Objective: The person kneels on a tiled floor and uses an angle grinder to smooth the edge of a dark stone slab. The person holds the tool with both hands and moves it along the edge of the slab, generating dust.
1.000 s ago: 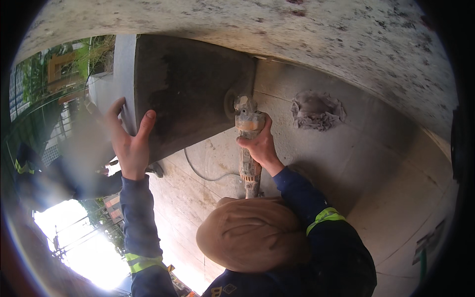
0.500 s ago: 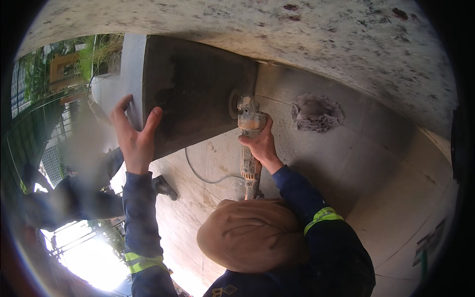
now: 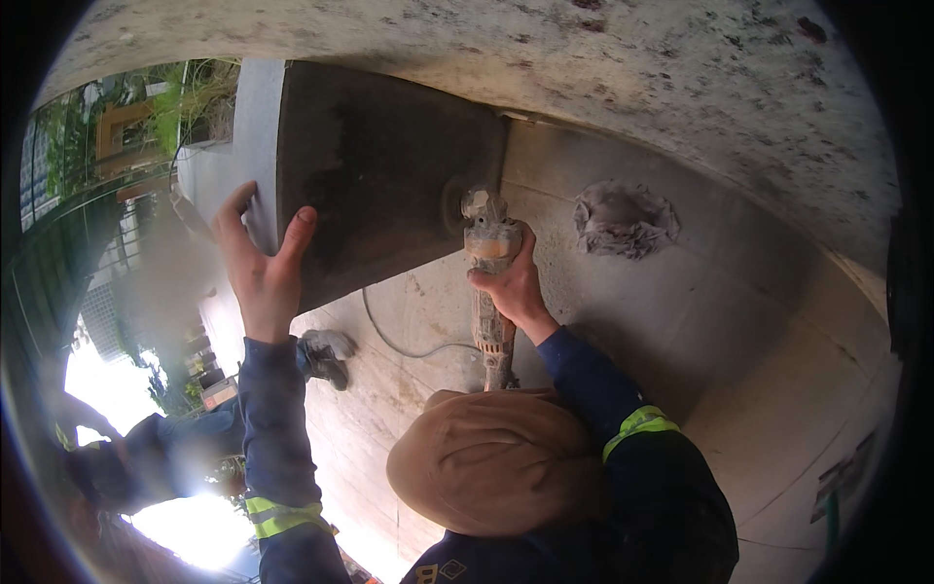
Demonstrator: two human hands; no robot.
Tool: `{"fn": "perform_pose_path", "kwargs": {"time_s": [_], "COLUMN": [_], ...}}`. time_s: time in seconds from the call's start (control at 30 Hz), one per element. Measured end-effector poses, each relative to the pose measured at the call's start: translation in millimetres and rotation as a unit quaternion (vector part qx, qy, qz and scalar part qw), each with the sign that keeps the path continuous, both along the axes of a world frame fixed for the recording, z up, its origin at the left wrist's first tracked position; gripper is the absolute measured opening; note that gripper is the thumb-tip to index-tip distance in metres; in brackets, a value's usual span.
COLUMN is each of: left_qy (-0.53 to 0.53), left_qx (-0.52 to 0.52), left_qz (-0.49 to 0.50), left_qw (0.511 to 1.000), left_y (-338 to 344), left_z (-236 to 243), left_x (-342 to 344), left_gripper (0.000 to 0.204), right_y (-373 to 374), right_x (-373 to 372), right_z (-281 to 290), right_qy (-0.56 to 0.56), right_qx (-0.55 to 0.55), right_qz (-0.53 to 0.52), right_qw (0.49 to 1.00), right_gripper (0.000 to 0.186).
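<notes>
My right hand is wrapped around the head end of a dusty orange-and-grey angle grinder. The grinder's disc lies against the dark face of a grey concrete block, close to its right edge; whether it spins cannot be told. My left hand spans the block's left corner edge, thumb on the dark side and fingers at the lighter side. Its fingers are spread and grip no tool. Brown cloth hides the rear end of the grinder.
A grey cable loops over the pale paved surface. A ragged-edged grey patch lies right of the grinder. A speckled pale slab runs across the top. At left are another person's boot and dark sleeve.
Both my hands and the grinder have hardly moved; the disc stays against the block. At left, the other person's arm and body have shifted lower, and more of the boot shows.
</notes>
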State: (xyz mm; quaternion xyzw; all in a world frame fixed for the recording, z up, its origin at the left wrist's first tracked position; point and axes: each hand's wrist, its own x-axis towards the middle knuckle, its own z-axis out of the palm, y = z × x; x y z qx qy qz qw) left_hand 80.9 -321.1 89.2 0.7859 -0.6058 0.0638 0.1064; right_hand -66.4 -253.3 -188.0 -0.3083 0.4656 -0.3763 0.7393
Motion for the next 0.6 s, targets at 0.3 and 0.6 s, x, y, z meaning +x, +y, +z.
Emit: {"fn": "perform_pose_path", "kwargs": {"time_s": [0.3,0.6], "left_qy": [-0.004,-0.005], "left_qx": [0.021,0.009], "left_qz": [0.024,0.017], "left_qw": [0.999,1.000], "left_y": [2,2], "left_z": [-2,-2], "left_x": [2,2], "left_gripper": [0.072,0.067], "right_y": [-26,-48], "right_x": [1,0], "right_z": [-24,-21], "right_qy": [0.027,0.009], "right_qx": [0.000,0.066], "right_qz": [-0.009,-0.002], "right_qw": [1.000,0.998], "right_gripper": [0.095,0.090]}}
